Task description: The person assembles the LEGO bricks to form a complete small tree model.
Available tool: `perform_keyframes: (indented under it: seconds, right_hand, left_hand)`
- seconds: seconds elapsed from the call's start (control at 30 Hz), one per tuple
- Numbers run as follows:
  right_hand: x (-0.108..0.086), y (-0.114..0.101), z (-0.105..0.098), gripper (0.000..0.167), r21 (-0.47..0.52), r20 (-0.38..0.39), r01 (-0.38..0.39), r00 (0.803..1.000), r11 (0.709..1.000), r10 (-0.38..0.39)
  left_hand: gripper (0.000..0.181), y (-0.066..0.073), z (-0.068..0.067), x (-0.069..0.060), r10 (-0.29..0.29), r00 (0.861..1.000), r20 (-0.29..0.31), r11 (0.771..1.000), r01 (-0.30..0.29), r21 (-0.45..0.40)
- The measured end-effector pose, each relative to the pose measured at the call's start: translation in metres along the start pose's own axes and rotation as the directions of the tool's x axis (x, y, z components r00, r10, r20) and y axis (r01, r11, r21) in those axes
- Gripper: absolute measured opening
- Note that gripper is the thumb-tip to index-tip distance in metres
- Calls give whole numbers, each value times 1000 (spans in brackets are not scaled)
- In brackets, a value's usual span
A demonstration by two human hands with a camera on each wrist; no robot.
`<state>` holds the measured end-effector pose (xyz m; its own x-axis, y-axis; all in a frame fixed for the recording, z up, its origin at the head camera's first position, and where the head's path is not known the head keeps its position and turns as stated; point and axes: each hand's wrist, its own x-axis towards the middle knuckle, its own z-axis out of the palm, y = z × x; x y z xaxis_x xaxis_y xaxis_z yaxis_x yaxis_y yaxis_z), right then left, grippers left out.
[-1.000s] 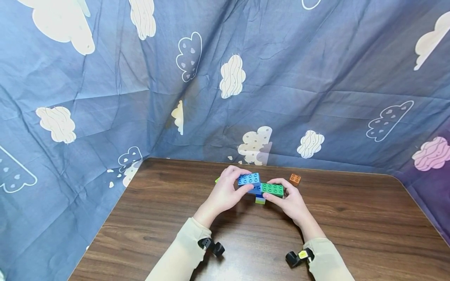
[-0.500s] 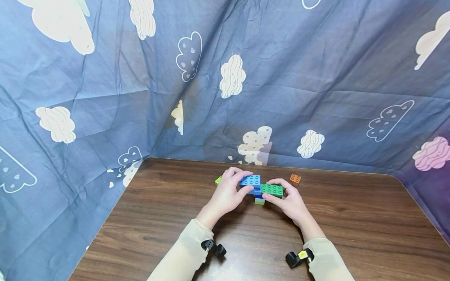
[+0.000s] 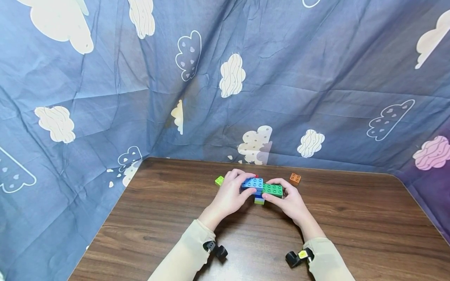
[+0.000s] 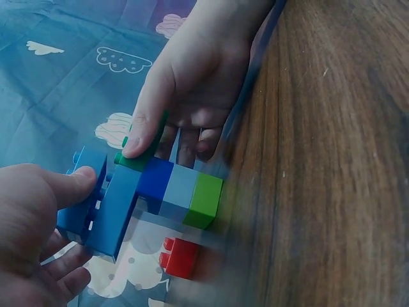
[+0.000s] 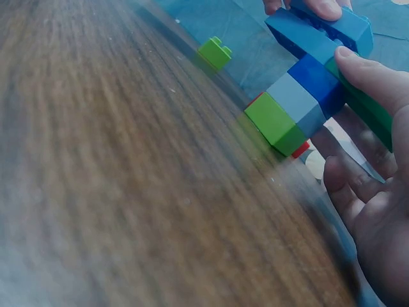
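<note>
Left grip [image 3: 230, 196]: pinching long blue toy brick [image 3: 254, 182], just shifted toward right grip [image 3: 291, 200], over second blue brick [image 4: 117, 214]; gap shows between, so apparently unseated, though nearer alignment. Right grip: pinching long green brick [image 3: 272, 189]. Below, between grips: dark-blue, pale-blue, lime column [image 5: 296, 97].

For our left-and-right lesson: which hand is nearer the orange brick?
The right hand, gripping the green brick just in front of the orange brick. The left hand holds the upper blue brick, farther left.
</note>
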<state>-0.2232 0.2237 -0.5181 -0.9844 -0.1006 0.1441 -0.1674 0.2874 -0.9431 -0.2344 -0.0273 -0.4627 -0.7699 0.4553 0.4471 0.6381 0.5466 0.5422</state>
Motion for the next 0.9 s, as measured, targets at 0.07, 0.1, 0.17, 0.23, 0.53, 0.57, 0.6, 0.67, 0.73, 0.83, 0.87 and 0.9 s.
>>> perform_keyframes:
  seconds: [0.07, 0.1, 0.17, 0.23, 0.53, 0.57, 0.6, 0.67, 0.73, 0.83, 0.87, 0.9]
  right_hand:
    - [0, 0, 0, 45, -3, 0, -2, 1000, 1000, 2]
    - [0, 1, 0, 45, -5, 0, -3, 1000, 1000, 3]
    - [0, 1, 1, 45, -8, -1, -2, 1000, 1000, 2]
    - [0, 1, 1, 45, -7, -1, 0, 1000, 1000, 0]
    - [0, -1, 3, 44, 9, 14, 33, 999, 999, -33]
    - [0, -1, 3, 44, 11, 14, 33, 999, 999, -33]
    - [0, -1, 3, 44, 13, 15, 33, 999, 999, -33]
    - [0, -1, 3, 44, 16, 16, 30, 999, 999, -30]
    - [0, -1, 3, 44, 17, 19, 26, 999, 1000, -26]
    - [0, 0, 2, 44, 16, 18, 16, 1000, 1000, -16]
    - [0, 0, 2, 44, 11, 20, 17, 1000, 1000, -17]
    - [-1, 0, 2, 43, 8, 21, 20, 1000, 1000, -20]
  left_hand:
    - [40, 0, 1, 0, 5, 1000, 4, 1000, -5, 4]
    - [40, 0, 1, 0, 8, 1000, 4, 1000, -8, 5]
    - [41, 0, 2, 0, 17, 1000, 6, 1000, -17, 8]
    - [41, 0, 3, 0, 25, 1000, 8, 1000, -25, 17]
    - [41, 2, 5, -1, 19, 999, 29, 1000, -19, -1]
    - [41, 2, 5, -1, 17, 999, 31, 1000, -17, -3]
    - [41, 2, 5, -1, 15, 999, 34, 1000, -15, -6]
    - [41, 1, 5, 0, 11, 999, 40, 1000, -11, -13]
    - [41, 0, 6, 0, 10, 999, 44, 1000, -9, -18]
    - [40, -1, 7, 0, 13, 999, 43, 1000, -12, -19]
    - [40, -1, 7, 0, 15, 999, 42, 1000, -15, -18]
    - [40, -1, 7, 0, 19, 999, 38, 1000, -18, -16]
